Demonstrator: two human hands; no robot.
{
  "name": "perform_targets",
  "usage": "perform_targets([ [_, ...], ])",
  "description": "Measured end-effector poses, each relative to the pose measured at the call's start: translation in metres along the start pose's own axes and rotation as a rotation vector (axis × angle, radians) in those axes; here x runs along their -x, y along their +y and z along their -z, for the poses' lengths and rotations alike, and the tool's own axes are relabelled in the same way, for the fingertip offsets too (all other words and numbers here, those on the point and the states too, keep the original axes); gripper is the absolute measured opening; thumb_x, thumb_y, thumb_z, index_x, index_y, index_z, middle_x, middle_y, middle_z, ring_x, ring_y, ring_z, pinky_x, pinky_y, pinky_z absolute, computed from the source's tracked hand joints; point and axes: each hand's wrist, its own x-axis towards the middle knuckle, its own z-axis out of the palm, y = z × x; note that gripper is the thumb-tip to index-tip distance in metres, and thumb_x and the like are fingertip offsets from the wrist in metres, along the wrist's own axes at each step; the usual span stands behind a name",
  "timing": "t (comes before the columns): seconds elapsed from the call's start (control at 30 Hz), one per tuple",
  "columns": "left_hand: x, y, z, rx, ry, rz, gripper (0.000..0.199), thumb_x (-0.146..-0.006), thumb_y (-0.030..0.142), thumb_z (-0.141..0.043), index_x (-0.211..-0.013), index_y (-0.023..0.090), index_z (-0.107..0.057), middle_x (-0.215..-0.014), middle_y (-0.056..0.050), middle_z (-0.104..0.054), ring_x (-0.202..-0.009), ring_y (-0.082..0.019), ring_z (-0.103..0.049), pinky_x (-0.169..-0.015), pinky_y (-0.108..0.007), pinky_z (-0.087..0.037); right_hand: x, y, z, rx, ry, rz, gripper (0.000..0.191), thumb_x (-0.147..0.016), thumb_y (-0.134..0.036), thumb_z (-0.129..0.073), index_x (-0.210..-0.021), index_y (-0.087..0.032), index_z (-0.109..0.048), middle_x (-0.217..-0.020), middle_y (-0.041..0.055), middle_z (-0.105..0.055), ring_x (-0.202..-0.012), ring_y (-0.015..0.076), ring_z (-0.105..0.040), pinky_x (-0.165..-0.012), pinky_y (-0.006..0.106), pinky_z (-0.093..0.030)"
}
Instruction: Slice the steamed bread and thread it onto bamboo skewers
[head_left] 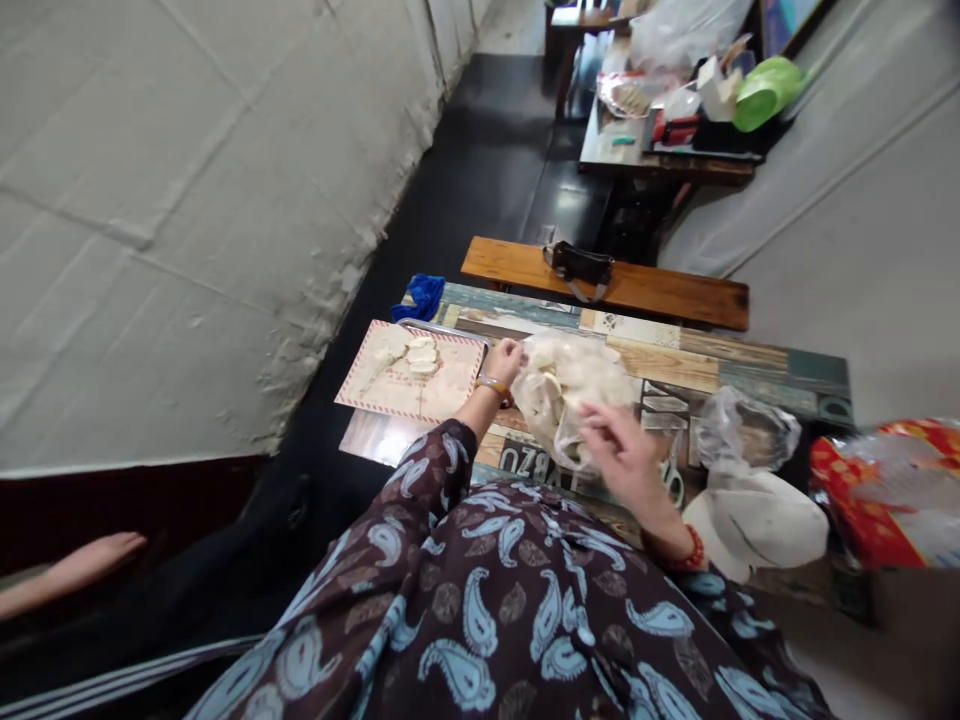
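On the patchwork-patterned table, a clear plastic bag (600, 365) full of pale, cream-coloured pieces lies spread open between my hands. My left hand (506, 362) is closed at the bag's left edge, its fingers pinching the plastic. Over the bag's near right side is my right hand (621, 452), a little blurred, its fingers stretched out and loosely apart. I see nothing held in it. To the left, a paper sheet (375, 375) with a red-striped border carries several pale slices (422, 355) and some thin pieces. A metal tray (442, 328) shows behind the sheet.
A blue cloth (421, 297) rests at the far left table corner. Right of the bag are another clear bag (746, 425), a white bag (757, 520) and a red package (874, 500). Beyond stands a wooden bench (675, 292) with a black bag (581, 263). Another person's limb (82, 570) shows at left.
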Motion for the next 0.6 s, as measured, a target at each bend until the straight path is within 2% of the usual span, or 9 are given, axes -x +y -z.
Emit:
perform_targets([
  [0.07,0.003,0.000,-0.003,0.034,0.002,0.035,0.014,-0.083,0.025,-0.058,-0.071,0.018,-0.056,-0.066,-0.002,-0.064,-0.060,-0.014,-0.060,-0.061,-0.025,-0.047,0.002,0.005,-0.030,-0.168,-0.270,-0.038,0.042,-0.096,-0.031,-0.058,-0.137,-0.024,-0.062,-0.124,0.0116,-0.069,-0.091,0.0195,-0.070,-0.077,0.034,-0.061],
  [0.13,0.005,0.002,-0.002,0.049,0.009,0.049,0.015,-0.084,0.023,-0.057,-0.070,0.017,-0.056,-0.061,0.001,-0.059,-0.056,-0.012,-0.056,-0.056,-0.023,-0.043,-0.002,0.019,-0.058,-0.268,-0.395,-0.101,0.051,-0.095,-0.032,-0.059,-0.145,-0.024,-0.056,-0.132,0.0137,-0.066,-0.096,0.0208,-0.071,-0.080,0.036,-0.062],
  [0.2,0.007,0.005,0.002,0.062,-0.002,0.051,0.014,-0.083,0.023,-0.057,-0.070,0.018,-0.057,-0.057,0.003,-0.054,-0.053,-0.011,-0.051,-0.054,-0.022,-0.040,-0.014,0.037,-0.080,-0.314,-0.386,-0.159,0.057,-0.094,-0.033,-0.059,-0.150,-0.024,-0.050,-0.140,0.0144,-0.061,-0.105,0.0221,-0.070,-0.090,0.040,-0.060],
  [0.27,0.009,0.008,0.008,0.071,-0.039,0.052,0.014,-0.082,0.025,-0.059,-0.070,0.018,-0.057,-0.056,0.004,-0.050,-0.051,-0.011,-0.046,-0.053,-0.022,-0.038,-0.031,0.053,-0.094,-0.287,-0.302,-0.174,0.059,-0.095,-0.033,-0.057,-0.152,-0.023,-0.048,-0.145,0.0153,-0.057,-0.115,0.0239,-0.066,-0.096,0.042,-0.058],
  [0.37,0.009,0.011,0.017,0.061,-0.111,0.047,0.015,-0.079,0.025,-0.061,-0.068,0.017,-0.056,-0.056,0.004,-0.049,-0.053,-0.010,-0.044,-0.054,-0.023,-0.037,-0.058,0.067,-0.099,-0.116,-0.291,-0.108,0.062,-0.094,-0.029,-0.057,-0.154,-0.021,-0.045,-0.151,0.0169,-0.051,-0.125,0.0264,-0.060,-0.105,0.046,-0.052],
  [0.43,0.007,0.012,0.022,0.040,-0.160,0.047,0.008,-0.076,0.023,-0.060,-0.072,0.018,-0.058,-0.058,0.004,-0.050,-0.055,-0.011,-0.044,-0.056,-0.023,-0.037,-0.068,0.071,-0.097,-0.065,-0.288,-0.106,0.063,-0.092,-0.027,-0.060,-0.153,-0.020,-0.047,-0.149,0.0166,-0.053,-0.133,0.0283,-0.055,-0.111,0.049,-0.047],
  [0.5,0.005,0.012,0.027,0.001,-0.192,0.052,0.006,-0.071,0.020,-0.062,-0.076,0.018,-0.061,-0.061,0.004,-0.053,-0.058,-0.013,-0.047,-0.058,-0.025,-0.039,-0.069,0.069,-0.094,-0.042,-0.279,-0.089,0.063,-0.092,-0.027,-0.062,-0.152,-0.021,-0.048,-0.149,0.0153,-0.054,-0.139,0.0281,-0.049,-0.117,0.050,-0.040],
  [0.6,0.007,0.013,0.036,-0.072,-0.192,0.059,0.016,-0.061,0.015,-0.065,-0.077,0.017,-0.064,-0.061,0.004,-0.053,-0.062,-0.014,-0.047,-0.063,-0.026,-0.039,-0.055,0.061,-0.085,0.087,-0.307,0.037,0.056,-0.095,-0.029,-0.061,-0.149,-0.021,-0.052,-0.152,0.0147,-0.051,-0.143,0.0268,-0.043,-0.121,0.048,-0.035],
])
